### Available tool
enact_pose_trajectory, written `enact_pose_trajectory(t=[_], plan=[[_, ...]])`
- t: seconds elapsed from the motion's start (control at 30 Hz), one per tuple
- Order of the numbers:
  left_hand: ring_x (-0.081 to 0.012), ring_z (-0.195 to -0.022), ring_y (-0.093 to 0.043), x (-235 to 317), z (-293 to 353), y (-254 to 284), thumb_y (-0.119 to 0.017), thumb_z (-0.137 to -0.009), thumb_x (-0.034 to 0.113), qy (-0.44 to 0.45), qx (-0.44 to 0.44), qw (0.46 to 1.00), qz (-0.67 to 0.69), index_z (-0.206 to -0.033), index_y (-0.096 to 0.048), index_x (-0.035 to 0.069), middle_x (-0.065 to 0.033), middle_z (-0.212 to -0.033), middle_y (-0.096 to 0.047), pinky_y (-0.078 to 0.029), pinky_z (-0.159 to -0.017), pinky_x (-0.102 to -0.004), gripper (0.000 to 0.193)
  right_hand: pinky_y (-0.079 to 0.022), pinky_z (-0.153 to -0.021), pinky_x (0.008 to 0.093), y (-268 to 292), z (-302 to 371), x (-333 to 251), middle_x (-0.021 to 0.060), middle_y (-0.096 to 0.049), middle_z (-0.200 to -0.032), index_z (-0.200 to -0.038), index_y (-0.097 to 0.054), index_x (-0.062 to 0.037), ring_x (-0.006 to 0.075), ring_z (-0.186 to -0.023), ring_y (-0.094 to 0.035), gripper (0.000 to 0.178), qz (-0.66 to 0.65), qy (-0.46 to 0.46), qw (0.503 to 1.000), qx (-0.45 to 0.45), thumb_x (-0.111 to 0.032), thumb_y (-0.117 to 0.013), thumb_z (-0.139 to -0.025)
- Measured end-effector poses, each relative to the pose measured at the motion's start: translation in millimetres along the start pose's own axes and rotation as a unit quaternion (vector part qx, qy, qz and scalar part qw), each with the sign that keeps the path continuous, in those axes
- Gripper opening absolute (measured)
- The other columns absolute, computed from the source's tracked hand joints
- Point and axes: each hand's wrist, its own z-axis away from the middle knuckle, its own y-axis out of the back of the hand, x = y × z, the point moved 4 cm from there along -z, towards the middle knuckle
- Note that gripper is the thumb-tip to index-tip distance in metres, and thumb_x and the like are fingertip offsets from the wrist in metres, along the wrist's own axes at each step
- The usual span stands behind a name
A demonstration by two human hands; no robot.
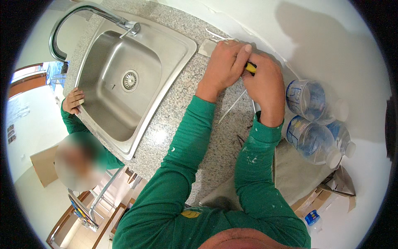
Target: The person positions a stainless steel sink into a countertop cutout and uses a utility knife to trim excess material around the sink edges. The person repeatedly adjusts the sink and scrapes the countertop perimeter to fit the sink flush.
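Observation:
My right hand [265, 79] is closed round a yellow-and-black handled tool [250, 68]. Only a short piece of its handle shows, so its kind stays hidden. Right beside it, my left hand [226, 62] is closed near the wall, its thumb pointing toward the tool. Whatever its fingers hold is out of sight. A flat grey piece [206, 47] lies on the speckled granite countertop [182, 103], partly under my left hand. Thin white strands [215, 34] stick out beyond that hand. Another thin white strip [232, 107] runs across the counter below my wrists.
A steel sink [182, 54] with a curved chrome tap [89, 6] is set in the counter at left. Several clear plastic bottles [306, 99] stand by the wall at right. A co-worker's hand [74, 101] rests on the sink's far-left edge. An opened cardboard box [311, 201] sits lower right.

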Motion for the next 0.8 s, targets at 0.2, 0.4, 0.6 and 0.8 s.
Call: enact_pose_trajectory(t=[0.2, 0.4, 0.6, 0.8], plan=[[-0.0403, -0.070, -0.053, -5.9, 11.8, 9.4, -0.051, -0.109, 0.031, 0.054, -0.009, 0.997, 0.059, -0.081, -0.055, -0.005, -0.0207, -0.073, -0.055, -0.041, -0.070, -0.0489, 0.045, -0.056, -0.084, 0.0575, -4.3, 10.7, -14.3, 0.0267, -0.073, -0.099, -0.107, -0.073, -0.0023, 0.0493, -0.094, -0.069, 0.027, -0.067, 0.001, 0.997, -0.030, -0.013, -0.077, -0.083], [-0.0298, -0.065, -0.052, -17.1, 24.9, 25.6, -0.053, -0.106, 0.029, 0.041, -0.060, 0.993, 0.093, -0.076, -0.058, -0.004, -0.0168, -0.070, -0.056, -0.041, -0.064, -0.0436, 0.045, -0.055, -0.086, 0.0552, -27.6, 45.5, -31.7, 0.0254, -0.071, -0.106, -0.114, -0.069, -0.0023, 0.0489, -0.100, -0.068, 0.031, -0.155, -0.041, 0.987, 0.027, -0.014, -0.077, -0.086], [-0.0165, -0.062, -0.054, -19.9, 30.8, 22.4, -0.061, -0.104, 0.029, 0.112, -0.079, 0.984, 0.111, -0.076, -0.065, -0.004, -0.0095, -0.065, -0.060, -0.044, -0.059, -0.0356, 0.043, -0.054, -0.085, 0.0565, -47.0, 62.1, -32.6, 0.0245, -0.069, -0.109, -0.119, -0.064, -0.0014, 0.0484, -0.102, -0.067, 0.034, -0.114, -0.049, 0.992, 0.038, -0.010, -0.075, -0.088], [-0.0155, -0.057, -0.048, -13.2, 31.9, 26.8, -0.064, -0.103, 0.029, 0.123, -0.047, 0.986, 0.101, -0.075, -0.064, -0.003, -0.0084, -0.060, -0.054, -0.041, -0.055, -0.0363, 0.042, -0.054, -0.087, 0.0566, -33.4, 60.7, -42.7, 0.0254, -0.069, -0.109, -0.121, -0.063, -0.0006, 0.0498, -0.104, -0.066, 0.036, -0.087, -0.044, 0.995, 0.001, -0.010, -0.075, -0.088]])
